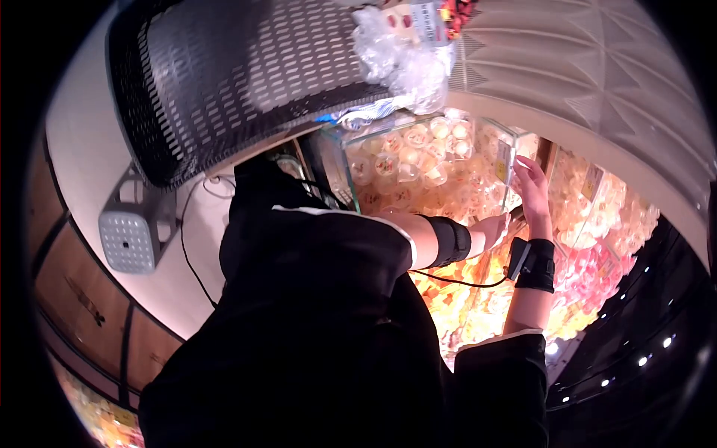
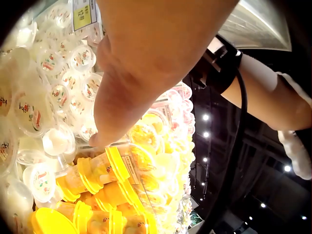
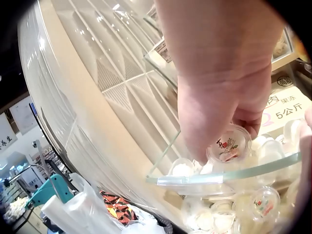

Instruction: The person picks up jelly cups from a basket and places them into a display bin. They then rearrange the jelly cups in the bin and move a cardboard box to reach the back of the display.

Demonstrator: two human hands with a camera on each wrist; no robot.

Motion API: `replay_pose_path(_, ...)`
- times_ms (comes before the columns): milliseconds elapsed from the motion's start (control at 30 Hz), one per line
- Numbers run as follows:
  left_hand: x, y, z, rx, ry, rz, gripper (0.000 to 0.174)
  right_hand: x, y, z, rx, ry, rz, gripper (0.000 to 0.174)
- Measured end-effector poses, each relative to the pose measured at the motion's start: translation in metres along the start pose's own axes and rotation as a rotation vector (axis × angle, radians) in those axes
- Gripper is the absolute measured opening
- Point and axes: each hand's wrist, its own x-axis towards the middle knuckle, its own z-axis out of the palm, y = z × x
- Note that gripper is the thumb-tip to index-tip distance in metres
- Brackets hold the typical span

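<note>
In the right wrist view my right hand point(image 3: 219, 102) reaches over the clear glass rim point(image 3: 229, 176) of a display bin. Its thumb and fingers pinch a small clear jelly cup point(image 3: 229, 145) with a printed lid. My left hand point(image 2: 131, 92) hangs over white jelly cups point(image 2: 61, 95) in the left wrist view, its visible fingers extended downward and most of the palm side hidden. Yellow-lidded jelly cups point(image 2: 102, 178) lie just below those fingertips. From the head, the left hand point(image 1: 489, 231) appears close beside the right hand point(image 1: 532, 187).
A curved, ribbed cream panel point(image 1: 597, 52) borders the bins. Pink-packed cups point(image 1: 586, 280) lie to the right. A black perforated basket point(image 1: 246, 60), a crumpled plastic bag point(image 1: 403, 60) and a grey stool point(image 1: 128, 239) stand leftward. A cable point(image 1: 463, 281) runs between my arms.
</note>
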Motion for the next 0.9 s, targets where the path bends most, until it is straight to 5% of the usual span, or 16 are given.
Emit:
replay_pose_path(100, 0.018, 0.009, 0.016, 0.099, 0.007, 0.025, 0.048, 0.002, 0.018, -0.009, 0.012, 0.129, -0.189, 0.028)
replay_pose_path(267, 0.024, 0.012, 0.037, 0.085, 0.108, 0.044, 0.042, -0.014, 0.025, -0.027, 0.076, 0.249, -0.073, 0.037)
replay_pose_path(400, 0.017, 0.004, 0.038, -0.017, 0.173, 0.084, 0.043, -0.009, 0.045, -0.029, 0.442, 0.157, 0.027, 0.038)
replay_pose_path(533, 0.004, -0.01, 0.012, 0.032, 0.107, 0.127, 0.045, 0.0, 0.059, -0.015, 0.695, -0.023, -0.12, 0.029)
replay_pose_path(600, 0.003, -0.01, 0.022, 0.355, -0.03, 0.235, 0.044, -0.003, 0.049, -0.012, 0.724, -0.027, -0.133, 0.025)
replay_pose_path(667, 0.014, 0.01, 0.084, 1.152, 0.294, -0.087, 0.039, -0.001, 0.038, -0.014, 0.578, 0.071, -0.195, 0.025)
replay_pose_path(700, 0.018, 0.011, 0.096, 1.378, 0.119, 0.12, 0.036, 0.01, 0.044, -0.014, 0.557, 0.125, -0.229, 0.028)
replay_pose_path(833, 0.009, -0.007, 0.073, 1.174, 0.403, 0.117, 0.038, 0.017, 0.029, -0.018, 0.482, 0.251, -0.443, 0.028)
replay_pose_path(900, 0.005, -0.012, 0.013, 2.386, 0.202, 0.557, 0.038, 0.019, 0.028, -0.017, 0.473, 0.213, -0.493, 0.028)
